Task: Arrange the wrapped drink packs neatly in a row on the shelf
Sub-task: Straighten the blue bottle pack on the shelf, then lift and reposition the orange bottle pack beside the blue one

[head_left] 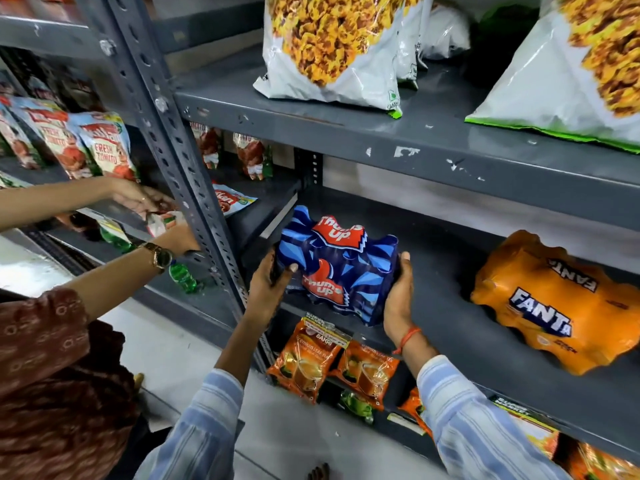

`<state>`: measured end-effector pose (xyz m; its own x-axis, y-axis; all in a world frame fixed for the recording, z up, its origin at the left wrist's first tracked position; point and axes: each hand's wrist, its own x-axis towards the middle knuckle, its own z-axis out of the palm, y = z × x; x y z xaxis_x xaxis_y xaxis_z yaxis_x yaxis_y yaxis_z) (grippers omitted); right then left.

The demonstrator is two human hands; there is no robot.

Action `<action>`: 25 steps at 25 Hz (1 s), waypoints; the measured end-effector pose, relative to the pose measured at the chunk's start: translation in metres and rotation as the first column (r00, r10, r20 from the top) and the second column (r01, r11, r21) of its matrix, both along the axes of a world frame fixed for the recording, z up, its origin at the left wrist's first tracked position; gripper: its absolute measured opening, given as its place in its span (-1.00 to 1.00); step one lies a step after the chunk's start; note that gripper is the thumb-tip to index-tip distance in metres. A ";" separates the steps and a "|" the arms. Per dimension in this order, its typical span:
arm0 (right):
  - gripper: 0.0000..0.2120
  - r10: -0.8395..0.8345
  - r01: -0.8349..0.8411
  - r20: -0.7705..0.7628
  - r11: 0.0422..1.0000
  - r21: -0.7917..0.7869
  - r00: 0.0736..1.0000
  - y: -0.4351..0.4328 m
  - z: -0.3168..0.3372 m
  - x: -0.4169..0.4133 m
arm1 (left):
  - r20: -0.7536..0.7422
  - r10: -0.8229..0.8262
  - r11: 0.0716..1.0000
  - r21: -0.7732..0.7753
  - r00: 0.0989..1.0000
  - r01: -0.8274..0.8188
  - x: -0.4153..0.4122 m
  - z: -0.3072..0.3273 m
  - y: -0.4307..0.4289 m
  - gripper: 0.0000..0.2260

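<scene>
A blue wrapped Thums Up drink pack (337, 265) lies at the left end of the grey middle shelf (485, 344), near its front edge. My left hand (272, 285) grips its left side, thumb on top. My right hand (398, 299) holds its right side. An orange wrapped Fanta pack (554, 303) lies on the same shelf to the right, slightly askew, apart from the blue pack.
Big snack bags (332, 50) stand on the shelf above. Orange tea packets (304, 362) sit on the shelf below. A grey upright post (180, 161) bounds the bay on the left. Another person's arms (114, 271) reach into the neighbouring bay among tomato sauce pouches (104, 143).
</scene>
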<state>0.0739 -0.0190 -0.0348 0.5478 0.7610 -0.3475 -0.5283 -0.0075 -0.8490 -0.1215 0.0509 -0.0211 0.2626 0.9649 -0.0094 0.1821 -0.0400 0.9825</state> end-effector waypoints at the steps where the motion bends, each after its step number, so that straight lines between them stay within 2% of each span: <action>1: -0.38 -0.007 0.007 -0.020 1.000 0.007 1.000 -0.003 -0.001 0.003 | 0.003 -0.008 1.000 0.000 1.000 0.008 0.002 -0.001 -0.003 -0.56; 7: -0.40 -0.109 0.109 -0.035 0.994 0.004 0.993 -0.031 -0.006 0.025 | -0.018 -0.077 0.997 0.007 0.997 0.077 0.024 -0.004 -0.023 -0.52; 11: -0.56 -0.153 0.153 0.017 0.988 -0.001 0.988 -0.046 -0.007 0.034 | -0.042 -0.090 0.996 0.016 0.995 0.090 0.034 -0.003 -0.036 -0.53; 14: -0.50 -0.118 0.121 0.090 0.992 -0.033 0.989 -0.049 0.001 0.031 | -0.070 -0.081 0.996 0.019 0.994 0.082 0.042 0.003 -0.046 -0.46; 17: -0.54 -0.136 0.142 0.234 0.990 -0.011 0.963 -0.065 0.015 0.037 | -0.226 0.042 0.982 0.190 0.973 0.002 0.066 0.012 -0.078 -0.33; 19: -0.61 -0.210 0.200 0.432 0.977 0.067 0.877 -0.090 0.028 0.058 | -0.312 0.130 0.942 0.335 0.941 -0.019 0.100 0.023 -0.105 -0.27; 22: -0.71 -0.226 0.197 0.668 0.973 0.119 0.709 -0.129 0.043 0.110 | -0.386 0.154 0.874 0.482 0.910 0.057 0.163 0.041 -0.151 -0.24; 25: -0.68 -0.108 0.256 0.888 0.967 -0.011 0.446 -0.166 0.046 0.159 | -0.395 0.101 0.810 0.566 0.913 0.156 0.223 0.042 -0.190 -0.32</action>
<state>0.2331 -0.1854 0.0112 0.7376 0.5955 0.3184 0.4902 -0.1479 -0.8590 0.1020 -0.1395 0.0211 0.3864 0.8131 0.4355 0.5305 -0.5821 0.6162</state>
